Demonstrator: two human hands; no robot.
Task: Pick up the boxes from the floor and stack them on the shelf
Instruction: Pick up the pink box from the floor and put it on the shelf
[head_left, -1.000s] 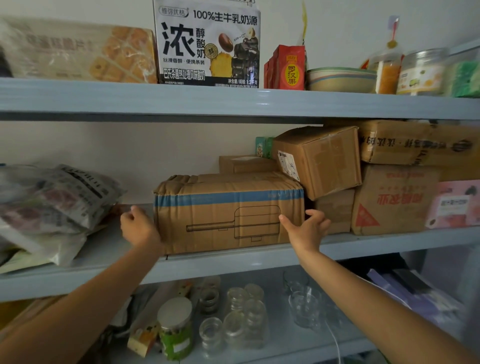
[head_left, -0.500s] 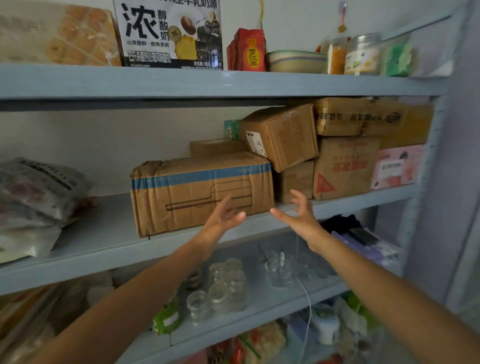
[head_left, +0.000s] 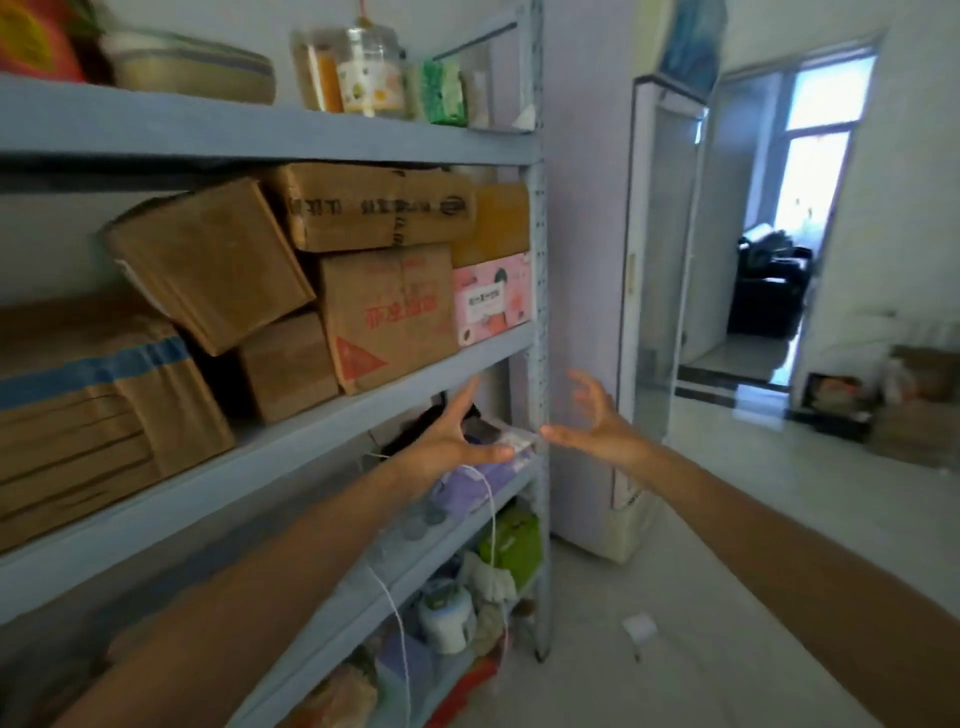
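Fingers (head_left: 461, 408) of my left hand (head_left: 452, 441) and right hand (head_left: 597, 428) are spreading wide, all 10 gripping nothing, hovering beside the shelf (head_left: 311, 447). Boxes are sitting stacked there, the blue-taped box (head_left: 88, 410) included (blurred cartons (head_left: 914, 415) seem to be waiting on the floor), so I am judging the job partly done.

On the middle shelf (head_left: 311, 434) a taped box (head_left: 93, 415) stands at the left. Right of it a tilted box (head_left: 208, 260) leans on a small box (head_left: 288, 364). Further right a printed box (head_left: 384, 312) carries a long box (head_left: 374, 208), and a carton (head_left: 491, 299) sits just beside the post (head_left: 537, 234). A bowl (head_left: 192, 67) and a jar (head_left: 369, 73) stand on the shelf above. A tall cabinet (head_left: 660, 260) stands right of the post, and more boxes (head_left: 919, 431) lie on the floor (head_left: 727, 519) at the far right.
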